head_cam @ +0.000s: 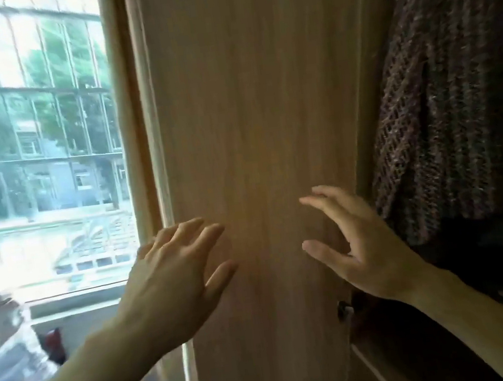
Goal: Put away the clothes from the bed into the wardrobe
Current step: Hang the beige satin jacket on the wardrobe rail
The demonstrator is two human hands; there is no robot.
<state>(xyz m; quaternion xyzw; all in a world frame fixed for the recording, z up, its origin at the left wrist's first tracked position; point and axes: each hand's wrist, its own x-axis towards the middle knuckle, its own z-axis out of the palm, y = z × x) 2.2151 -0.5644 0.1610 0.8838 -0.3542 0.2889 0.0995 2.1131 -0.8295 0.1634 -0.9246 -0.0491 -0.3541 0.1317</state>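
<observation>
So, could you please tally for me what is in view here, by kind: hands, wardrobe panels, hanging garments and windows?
Hands: 2, the left hand and the right hand, both open and empty
Wooden wardrobe panels: 1
Dark knitted garments hanging in the wardrobe: 1
Windows: 1
Total: 5

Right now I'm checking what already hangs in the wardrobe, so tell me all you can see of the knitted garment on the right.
The knitted garment is dark purplish-brown, an open, loose-weave knit with a lattice pattern on its left part. It hangs upright inside the open wardrobe, right of the wooden door panel, its hem ending above a dark space. Neither hand touches it; its top is out of frame.
</observation>
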